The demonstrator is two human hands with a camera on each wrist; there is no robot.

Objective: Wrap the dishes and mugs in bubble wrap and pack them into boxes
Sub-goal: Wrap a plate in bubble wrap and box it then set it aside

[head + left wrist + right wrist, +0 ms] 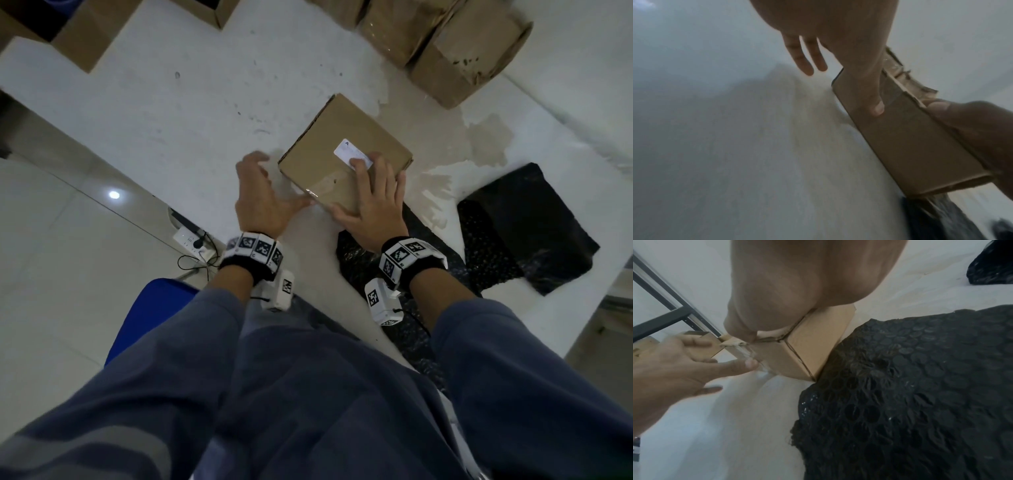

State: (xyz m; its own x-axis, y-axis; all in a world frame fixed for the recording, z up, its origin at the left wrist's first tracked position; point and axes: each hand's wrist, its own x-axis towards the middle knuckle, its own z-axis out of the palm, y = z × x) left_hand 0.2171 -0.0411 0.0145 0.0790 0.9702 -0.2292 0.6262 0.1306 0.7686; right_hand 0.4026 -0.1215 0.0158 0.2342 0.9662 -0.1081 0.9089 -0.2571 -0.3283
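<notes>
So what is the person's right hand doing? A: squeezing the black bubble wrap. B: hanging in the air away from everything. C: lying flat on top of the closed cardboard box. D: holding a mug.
C: the right hand lies palm down with straight fingers on the lid of the closed cardboard box, fingertips by its white label.

This looks like a packing or storeroom workspace. A white counter (191,113) carries a closed cardboard box (342,154) with a label (352,153), sheets of black bubble wrap (527,226), and more brown boxes (469,51) along its far edge. The floor (51,246) is pale glossy tile, with a power strip (186,240) lying on it. The right wrist view shows a metal shelf frame (663,305).
</notes>
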